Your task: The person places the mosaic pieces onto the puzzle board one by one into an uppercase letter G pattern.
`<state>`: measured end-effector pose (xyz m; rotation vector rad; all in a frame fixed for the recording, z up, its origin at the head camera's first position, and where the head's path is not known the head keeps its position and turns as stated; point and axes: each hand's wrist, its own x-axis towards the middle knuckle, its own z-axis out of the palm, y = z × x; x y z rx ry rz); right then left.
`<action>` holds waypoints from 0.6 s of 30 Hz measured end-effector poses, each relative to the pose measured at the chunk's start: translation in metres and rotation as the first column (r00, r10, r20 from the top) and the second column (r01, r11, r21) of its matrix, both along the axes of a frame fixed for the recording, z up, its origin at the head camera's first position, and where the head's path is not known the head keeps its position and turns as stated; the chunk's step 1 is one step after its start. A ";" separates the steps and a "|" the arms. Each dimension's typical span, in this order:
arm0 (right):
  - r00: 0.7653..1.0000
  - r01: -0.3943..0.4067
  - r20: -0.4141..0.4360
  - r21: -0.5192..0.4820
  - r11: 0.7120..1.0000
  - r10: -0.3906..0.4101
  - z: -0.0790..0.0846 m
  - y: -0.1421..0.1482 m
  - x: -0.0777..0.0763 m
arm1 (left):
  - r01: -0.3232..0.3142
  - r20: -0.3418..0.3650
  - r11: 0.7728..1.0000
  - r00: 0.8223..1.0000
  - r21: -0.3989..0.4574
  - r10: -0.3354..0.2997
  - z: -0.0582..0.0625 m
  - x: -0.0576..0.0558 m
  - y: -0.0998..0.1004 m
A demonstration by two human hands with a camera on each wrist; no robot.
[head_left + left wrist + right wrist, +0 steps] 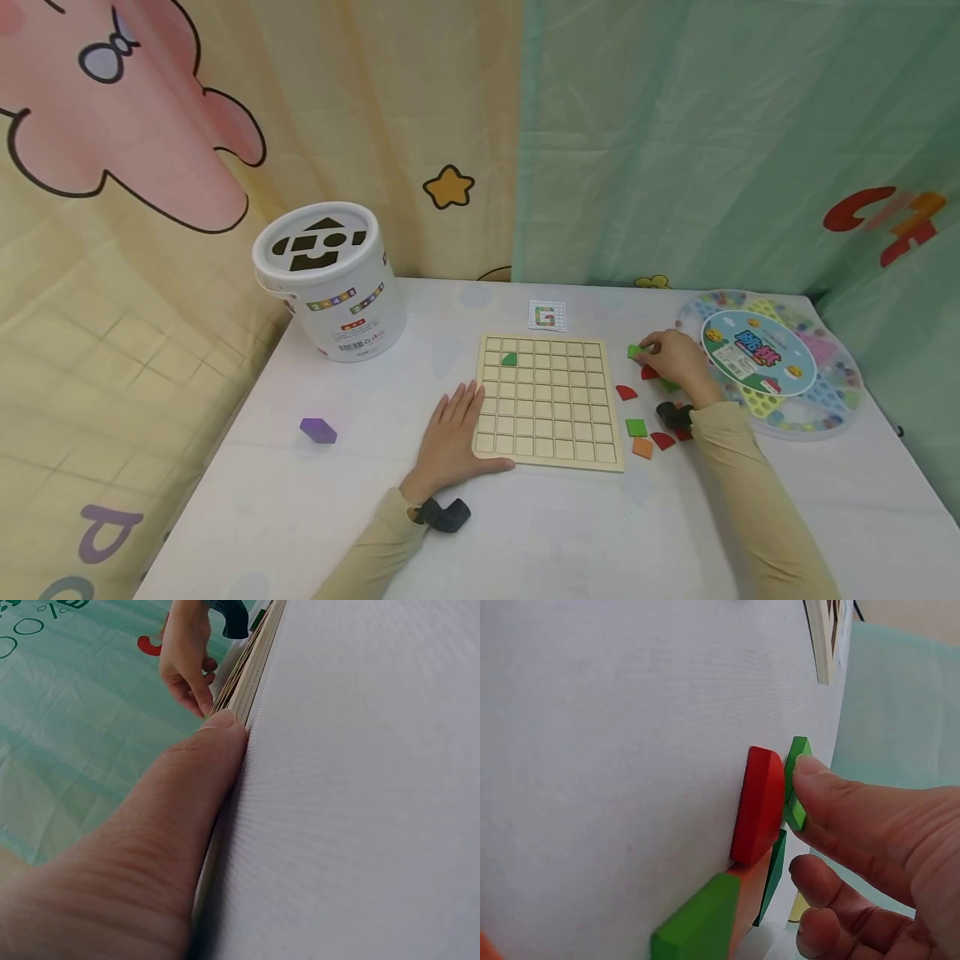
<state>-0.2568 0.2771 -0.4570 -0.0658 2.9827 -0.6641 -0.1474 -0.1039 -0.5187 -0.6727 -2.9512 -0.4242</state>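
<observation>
One "G" card (547, 316) | right grip (677, 360) pinches green piece (633, 352) | left grip (452, 440) spread against board (553, 407)

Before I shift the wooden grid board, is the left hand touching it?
Touching. The left wrist view shows it: the left hand has its thumb tip pressed against the edge of the wooden grid board, with no gap.

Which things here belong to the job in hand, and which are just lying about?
Likely part of the job:
wooden grid board
green piece in the right hand
loose pieces beside the board
pattern card

Likely just lying about:
white bucket
purple block
round game case
</observation>
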 end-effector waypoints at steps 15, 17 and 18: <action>0.993 0.014 -0.116 -0.128 0.992 -0.029 -0.004 -0.004 0.009 | -0.004 0.005 1.000 1.000 -0.019 0.004 0.000 -0.001 0.000; 0.991 0.003 -0.132 -0.140 0.990 -0.022 -0.006 -0.005 0.009 | -0.005 0.009 1.000 1.000 -0.023 0.005 -0.001 -0.001 0.000; 0.989 -0.003 -0.144 -0.145 0.989 -0.018 -0.007 -0.005 0.009 | -0.005 0.010 1.000 1.000 -0.023 0.005 -0.001 -0.001 0.000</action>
